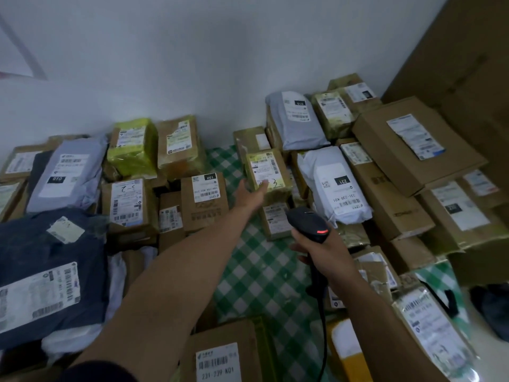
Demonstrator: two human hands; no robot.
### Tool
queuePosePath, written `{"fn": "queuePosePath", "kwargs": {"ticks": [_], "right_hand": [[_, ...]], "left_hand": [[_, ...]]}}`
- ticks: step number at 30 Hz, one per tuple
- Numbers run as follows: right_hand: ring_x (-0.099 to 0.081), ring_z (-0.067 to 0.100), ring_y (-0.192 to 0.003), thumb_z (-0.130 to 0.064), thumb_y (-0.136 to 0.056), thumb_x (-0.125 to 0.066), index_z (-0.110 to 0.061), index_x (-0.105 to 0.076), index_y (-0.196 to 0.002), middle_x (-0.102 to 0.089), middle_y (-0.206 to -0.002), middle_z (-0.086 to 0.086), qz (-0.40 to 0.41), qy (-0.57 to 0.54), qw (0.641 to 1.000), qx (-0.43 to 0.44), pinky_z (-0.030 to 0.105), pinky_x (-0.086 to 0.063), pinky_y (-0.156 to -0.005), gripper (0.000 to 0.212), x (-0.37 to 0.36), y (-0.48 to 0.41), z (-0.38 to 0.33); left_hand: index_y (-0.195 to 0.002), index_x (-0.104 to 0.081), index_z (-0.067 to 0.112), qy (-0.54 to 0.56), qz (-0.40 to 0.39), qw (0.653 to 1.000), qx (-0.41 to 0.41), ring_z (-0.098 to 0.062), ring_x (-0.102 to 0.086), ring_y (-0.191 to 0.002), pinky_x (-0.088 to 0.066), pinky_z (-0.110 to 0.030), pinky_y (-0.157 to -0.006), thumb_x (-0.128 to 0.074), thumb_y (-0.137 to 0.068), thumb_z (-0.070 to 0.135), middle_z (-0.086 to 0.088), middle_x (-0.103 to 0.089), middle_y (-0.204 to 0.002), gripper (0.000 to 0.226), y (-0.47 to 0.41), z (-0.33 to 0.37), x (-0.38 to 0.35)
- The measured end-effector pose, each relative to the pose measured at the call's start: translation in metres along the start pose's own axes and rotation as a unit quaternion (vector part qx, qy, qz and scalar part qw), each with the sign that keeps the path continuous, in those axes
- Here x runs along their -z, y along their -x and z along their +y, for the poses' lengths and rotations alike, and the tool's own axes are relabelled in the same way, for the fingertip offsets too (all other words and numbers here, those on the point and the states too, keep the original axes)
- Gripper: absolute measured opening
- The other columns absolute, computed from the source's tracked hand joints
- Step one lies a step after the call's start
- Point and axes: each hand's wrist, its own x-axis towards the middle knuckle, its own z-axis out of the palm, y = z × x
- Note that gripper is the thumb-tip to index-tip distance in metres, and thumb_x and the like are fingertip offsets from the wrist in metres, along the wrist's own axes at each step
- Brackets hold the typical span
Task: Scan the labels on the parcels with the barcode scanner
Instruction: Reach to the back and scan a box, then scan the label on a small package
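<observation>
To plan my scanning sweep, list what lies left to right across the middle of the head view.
Dark blue bag, handwritten-label box, brown printed box, left hand, barcode scanner, large brown box.

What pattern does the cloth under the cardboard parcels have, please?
A green-and-white check on the cloth, clearest in the head view.

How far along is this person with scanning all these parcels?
Done: nothing shows which labels are already scanned. In hand: the left hand reaches to the yellow-taped parcel, while the right hand holds the barcode scanner, its red light on. Left: possibly many, such as the white bag and the dark blue bag.
</observation>
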Motion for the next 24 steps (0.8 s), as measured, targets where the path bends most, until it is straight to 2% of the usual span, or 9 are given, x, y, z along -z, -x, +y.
{"fn": "queuePosePath", "kwargs": {"ticks": [3,5,7,11,14,17,20,22,24], "right_hand": [[-0.077,0.014,-0.094,-0.02,-0.09,-0.08,-0.035,-0.062,-0.122,-0.076,-0.11,-0.007,0.004,-0.001,1.0,-0.001,0.027,-0.058,-0.07,0.04,0.003,-0.004,0.002],[-0.077,0.014,-0.094,-0.021,-0.09,-0.081,-0.032,-0.061,-0.128,-0.076,-0.112,-0.006,0.011,0.001,1.0,0.002,0.027,-0.058,-0.069,0.044,0.005,-0.005,0.004],[-0.077,0.015,-0.094,-0.022,-0.089,-0.082,-0.031,-0.061,-0.131,-0.076,-0.113,-0.005,0.015,0.001,1.0,0.009,0.029,-0.058,-0.071,0.047,0.006,-0.004,0.004],[-0.077,0.016,-0.096,-0.023,-0.088,-0.083,-0.03,-0.062,-0.132,-0.076,-0.113,-0.004,0.022,-0.001,0.999,0.025,0.031,-0.058,-0.073,0.049,0.004,0.002,0.0],[-0.071,0.013,-0.101,-0.027,-0.087,-0.084,-0.036,-0.064,-0.119,-0.074,-0.11,-0.007,0.029,0.005,0.999,0.046,0.027,-0.056,-0.074,0.039,-0.003,0.015,-0.01],[-0.067,0.004,-0.098,-0.027,-0.088,-0.083,-0.042,-0.061,-0.109,-0.071,-0.108,-0.013,0.026,0.012,0.996,0.082,0.024,-0.052,-0.075,0.033,-0.011,0.033,-0.021],[-0.07,0.006,-0.101,-0.029,-0.085,-0.085,-0.034,-0.064,-0.122,-0.073,-0.11,-0.012,0.022,0.015,0.993,0.114,0.029,-0.06,-0.08,0.042,-0.018,0.051,-0.031],[-0.07,0.007,-0.103,-0.031,-0.084,-0.087,-0.029,-0.063,-0.129,-0.074,-0.111,-0.013,0.008,0.033,0.991,0.13,0.038,-0.061,-0.091,0.051,-0.023,0.061,-0.035],[-0.072,0.006,-0.102,-0.03,-0.084,-0.086,-0.026,-0.064,-0.13,-0.076,-0.11,-0.012,-0.009,0.04,0.989,0.143,0.04,-0.061,-0.092,0.052,-0.028,0.071,-0.038]], "left_hand": [[-0.152,-0.042,0.035,0.091,-0.054,0.994,0.003,-0.023,-0.064,-0.119,-0.057,-0.036,-0.086,-0.066,-0.099,0.038,-0.003,-0.059,-0.146,0.058,-0.015,-0.017,-0.005],[-0.151,-0.046,0.035,0.11,-0.054,0.992,-0.018,-0.013,-0.067,-0.108,-0.055,-0.028,-0.077,-0.067,-0.1,0.033,0.001,-0.064,-0.139,0.055,-0.015,-0.023,-0.005],[-0.152,-0.044,0.034,0.101,-0.038,0.993,-0.05,-0.006,-0.064,-0.105,-0.051,-0.026,-0.082,-0.064,-0.102,0.029,0.004,-0.064,-0.136,0.054,-0.003,-0.022,-0.001],[-0.158,-0.031,0.036,0.095,-0.012,0.992,-0.088,-0.011,-0.051,-0.124,-0.036,-0.032,-0.101,-0.057,-0.105,0.031,0.01,-0.055,-0.14,0.059,0.04,-0.018,0.014],[-0.157,-0.027,0.038,0.104,0.003,0.989,-0.104,-0.011,-0.046,-0.129,-0.034,-0.038,-0.11,-0.064,-0.101,0.028,0.012,-0.048,-0.147,0.068,0.083,-0.029,0.031],[-0.147,-0.026,0.057,0.106,0.023,0.99,-0.093,-0.019,-0.05,-0.136,-0.036,-0.053,-0.117,-0.076,-0.092,0.031,0.008,-0.049,-0.152,0.078,0.126,-0.05,0.047],[-0.13,-0.024,0.08,0.109,0.04,0.989,-0.088,-0.019,-0.049,-0.138,-0.037,-0.056,-0.117,-0.081,-0.082,0.04,0.009,-0.048,-0.153,0.085,0.167,-0.058,0.053],[-0.135,-0.018,0.078,0.112,0.045,0.987,-0.109,-0.01,-0.05,-0.133,-0.041,-0.043,-0.112,-0.08,-0.086,0.039,0.012,-0.046,-0.153,0.088,0.194,-0.059,0.053],[-0.15,-0.012,0.062,0.11,0.041,0.984,-0.137,0.014,-0.055,-0.11,-0.044,-0.02,-0.092,-0.074,-0.095,0.03,0.014,-0.045,-0.149,0.09,0.212,-0.062,0.051]]}}
